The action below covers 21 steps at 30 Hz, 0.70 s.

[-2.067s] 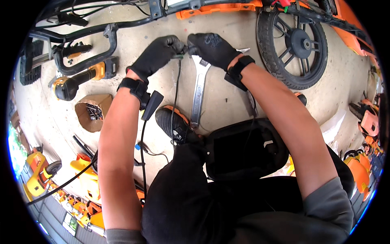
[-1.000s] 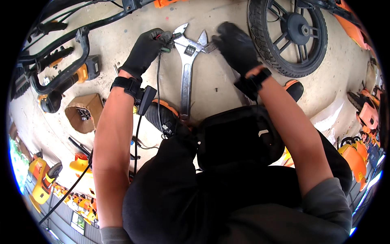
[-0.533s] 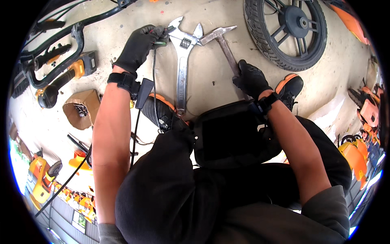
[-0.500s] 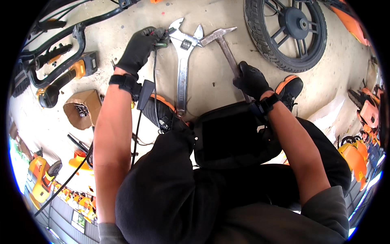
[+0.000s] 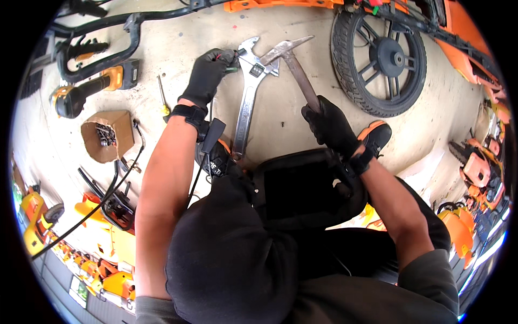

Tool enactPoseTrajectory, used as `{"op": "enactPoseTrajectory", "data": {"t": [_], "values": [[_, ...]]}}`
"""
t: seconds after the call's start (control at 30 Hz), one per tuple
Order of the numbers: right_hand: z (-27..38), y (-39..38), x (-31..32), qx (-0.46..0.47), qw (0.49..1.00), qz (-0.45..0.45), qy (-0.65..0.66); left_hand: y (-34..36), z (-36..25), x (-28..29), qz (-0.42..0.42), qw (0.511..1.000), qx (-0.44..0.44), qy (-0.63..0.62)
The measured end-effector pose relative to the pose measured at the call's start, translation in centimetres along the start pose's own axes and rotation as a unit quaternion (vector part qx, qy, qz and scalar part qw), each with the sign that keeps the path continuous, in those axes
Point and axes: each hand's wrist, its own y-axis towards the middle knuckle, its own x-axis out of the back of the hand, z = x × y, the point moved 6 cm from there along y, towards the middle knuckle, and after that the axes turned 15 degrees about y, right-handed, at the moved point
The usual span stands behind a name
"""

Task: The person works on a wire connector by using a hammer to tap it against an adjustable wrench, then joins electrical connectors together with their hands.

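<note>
Fingers of the right hand grip a rigid, likely head-heavy hammer by its handle, seemingly the surest hold, as the left hand pinches a small dark piece.

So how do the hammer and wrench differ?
The hammer is dull and brownish; the wrench is bright silver. The hammer's handle slants down rightward into the right hand; the wrench's slants down leftward, held by neither hand. The hammer's head tapers at one end; the wrench's is forked. Both look metal, with their heads toward the picture's top.
</note>
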Motion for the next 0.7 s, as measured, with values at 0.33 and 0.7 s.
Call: {"op": "enactPoseTrajectory", "data": {"t": [0.33,0.7], "values": [[3.8,0.0,-5.0,0.275,0.949,-0.015,-0.157,0.1,0.5,-0.5,-0.061,0.997,-0.033,0.032],[4.9,-1.0,-5.8,0.325,0.93,-0.058,-0.159,-0.2,0.5,-0.2,-0.053,0.996,-0.016,0.069]]}}
